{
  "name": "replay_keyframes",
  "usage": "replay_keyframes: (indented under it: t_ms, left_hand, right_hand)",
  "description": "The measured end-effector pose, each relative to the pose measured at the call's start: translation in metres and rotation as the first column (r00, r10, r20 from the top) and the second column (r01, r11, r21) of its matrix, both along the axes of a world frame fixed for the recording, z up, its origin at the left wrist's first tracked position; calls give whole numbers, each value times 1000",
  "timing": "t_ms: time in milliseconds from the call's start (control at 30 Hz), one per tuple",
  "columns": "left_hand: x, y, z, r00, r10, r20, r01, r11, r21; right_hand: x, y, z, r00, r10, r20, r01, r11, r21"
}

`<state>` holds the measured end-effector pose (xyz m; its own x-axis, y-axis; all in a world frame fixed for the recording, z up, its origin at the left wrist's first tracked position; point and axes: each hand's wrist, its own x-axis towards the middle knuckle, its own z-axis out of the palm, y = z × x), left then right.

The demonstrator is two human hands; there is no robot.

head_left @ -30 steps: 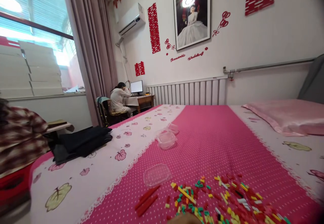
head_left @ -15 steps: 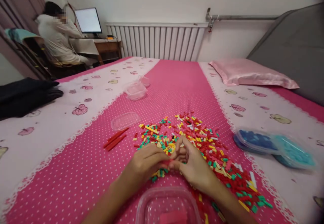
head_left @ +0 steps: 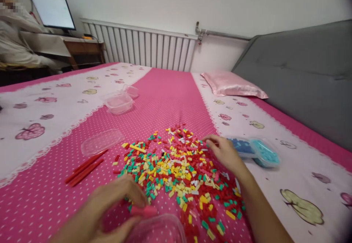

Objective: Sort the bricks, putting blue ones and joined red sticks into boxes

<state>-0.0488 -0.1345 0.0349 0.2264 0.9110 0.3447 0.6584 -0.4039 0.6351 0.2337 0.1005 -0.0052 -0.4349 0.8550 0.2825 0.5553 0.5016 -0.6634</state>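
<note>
My left hand [head_left: 118, 206] is closed on a short pink strip of joined building bricks [head_left: 144, 210], held between thumb and fingers just above the rim of a clear plastic box [head_left: 165, 223]. Its outline is slightly blurred. At the far right edge of a loose pile of small building bricks [head_left: 176, 169] is my right hand [head_left: 224, 151], fingers stretched toward the bricks and slightly apart. I see nothing in it. The pile mixes red, yellow, green, white and pink pieces.
Left of the pile lie several long red sticks [head_left: 85, 169] and a clear lid [head_left: 103, 142]. Farther back sit clear containers [head_left: 119, 102]. Boxes of dark blue bricks [head_left: 242, 146] and turquoise bricks [head_left: 264, 153] stand right. A person [head_left: 16, 41] sits by a monitor [head_left: 52, 12].
The hands have parted: the left moved down-left with the pink strip toward the clear box, the right went out to the pile's right edge. The view has turned rightward.
</note>
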Motion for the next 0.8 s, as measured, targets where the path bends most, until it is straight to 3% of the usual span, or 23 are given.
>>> replay_keyframes:
  t_ms: [133, 333, 533, 600, 667, 800]
  left_hand:
    - [6, 0, -11, 1000, 0, 23, 1, 999, -45]
    - [13, 15, -18, 991, 137, 5, -137, 985, 103]
    - [27, 22, -18, 906, 353, 233, -318, 932, -174]
    - [30, 22, -19, 867, 380, 323, -308, 918, -252]
    - [32, 22, -20, 838, 381, 391, -293, 918, -267]
    - [32, 22, -22, 861, 370, 349, -301, 924, -235]
  right_hand:
    - [-19, -3, -20, 997, 29, 70, -33, 998, 57]
    - [-31, -11, -29, 992, 36, 120, -45, 996, 78]
    - [-39, -37, -6, 996, 78, -36, -77, 996, 41]
    - [-51, -59, 4, 958, 187, -218, -217, 969, -121]
    - [-62, -82, 10, 925, 242, -292, -311, 924, -220]
    - [-77, -105, 8, 905, 279, -321, -359, 906, -224]
